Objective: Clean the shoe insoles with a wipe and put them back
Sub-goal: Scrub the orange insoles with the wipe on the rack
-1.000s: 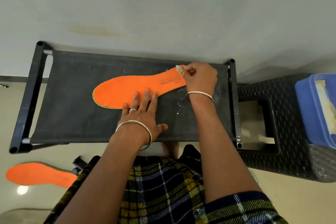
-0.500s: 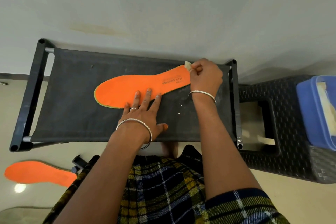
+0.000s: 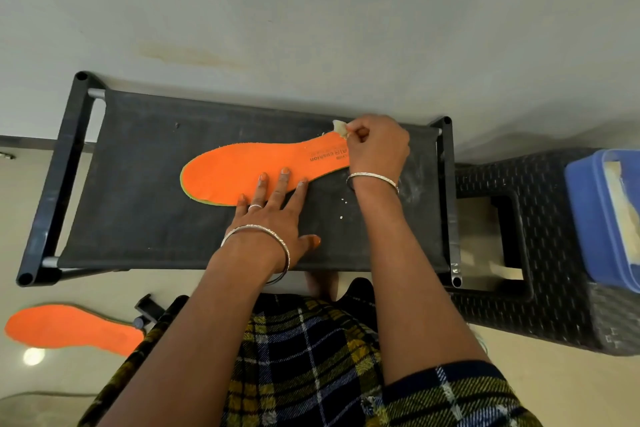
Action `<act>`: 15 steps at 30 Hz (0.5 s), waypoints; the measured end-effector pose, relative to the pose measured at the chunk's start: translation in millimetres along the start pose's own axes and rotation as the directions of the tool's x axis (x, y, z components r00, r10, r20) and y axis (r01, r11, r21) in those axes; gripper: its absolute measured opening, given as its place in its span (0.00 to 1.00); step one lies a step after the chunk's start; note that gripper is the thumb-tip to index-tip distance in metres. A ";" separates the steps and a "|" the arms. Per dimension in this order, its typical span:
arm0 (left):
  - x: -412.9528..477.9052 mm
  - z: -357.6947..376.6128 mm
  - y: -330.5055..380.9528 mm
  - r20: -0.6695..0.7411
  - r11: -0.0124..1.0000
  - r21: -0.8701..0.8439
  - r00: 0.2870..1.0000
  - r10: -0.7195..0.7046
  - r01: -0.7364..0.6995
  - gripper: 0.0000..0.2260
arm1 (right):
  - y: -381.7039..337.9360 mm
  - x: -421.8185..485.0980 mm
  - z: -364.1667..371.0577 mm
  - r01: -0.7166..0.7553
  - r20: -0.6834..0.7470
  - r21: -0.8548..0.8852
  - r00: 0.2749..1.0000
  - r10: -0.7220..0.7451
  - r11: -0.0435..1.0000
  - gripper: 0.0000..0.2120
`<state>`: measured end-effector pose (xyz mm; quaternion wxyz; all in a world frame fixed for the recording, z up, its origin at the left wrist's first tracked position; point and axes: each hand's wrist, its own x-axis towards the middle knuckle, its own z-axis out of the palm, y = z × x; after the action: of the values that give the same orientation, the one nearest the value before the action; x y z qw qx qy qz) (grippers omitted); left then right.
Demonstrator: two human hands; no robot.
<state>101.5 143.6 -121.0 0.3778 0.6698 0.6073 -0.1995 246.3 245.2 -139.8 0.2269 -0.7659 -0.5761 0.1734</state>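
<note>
An orange insole (image 3: 249,168) with black print near its heel lies flat on a black fabric rack (image 3: 138,211). My left hand (image 3: 273,215) presses straight fingers on the insole's near edge. My right hand (image 3: 377,149) pinches a small crumpled pale wipe (image 3: 340,127) at the heel's far edge and covers the heel end. A second orange insole (image 3: 69,328) lies on the floor at the lower left, partly behind my plaid skirt.
A black woven-pattern stool (image 3: 540,253) stands right of the rack, with a blue plastic tub (image 3: 595,218) on its right side. The wall rises just behind the rack. A small black object (image 3: 147,310) sits on the floor by the second insole.
My right hand with the wipe slid a little right and farther along the heel's far edge. The left hand kept pressing the insole in place.
</note>
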 end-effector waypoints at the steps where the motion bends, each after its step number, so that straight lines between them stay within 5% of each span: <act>1: -0.2 -0.2 -0.2 0.000 1.000 -0.003 1.000 -0.001 0.001 0.40 | -3.2 -1.4 0.9 -0.009 0.016 0.003 1.000 0.009 1.000 0.10; 7: 0.0 -0.3 1.6 -0.004 1.000 -0.004 1.000 -0.006 0.006 0.40 | -25.3 -15.5 12.5 0.190 0.384 0.078 0.900 -0.206 0.979 0.07; 13: -0.2 -1.3 1.0 -0.003 1.000 0.001 1.000 0.008 -0.008 0.40 | 3.7 2.5 -1.2 -0.032 0.008 0.033 0.999 0.032 0.999 0.03; 15: -0.5 -1.6 0.9 0.003 1.000 0.006 1.000 0.007 -0.007 0.40 | 3.3 1.5 -2.4 -0.055 -0.007 0.014 0.998 0.055 0.998 0.07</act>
<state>102.0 144.5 -119.4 0.3775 0.6729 0.6037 -0.2007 250.7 245.4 -139.6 0.2297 -0.7806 -0.5525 0.1807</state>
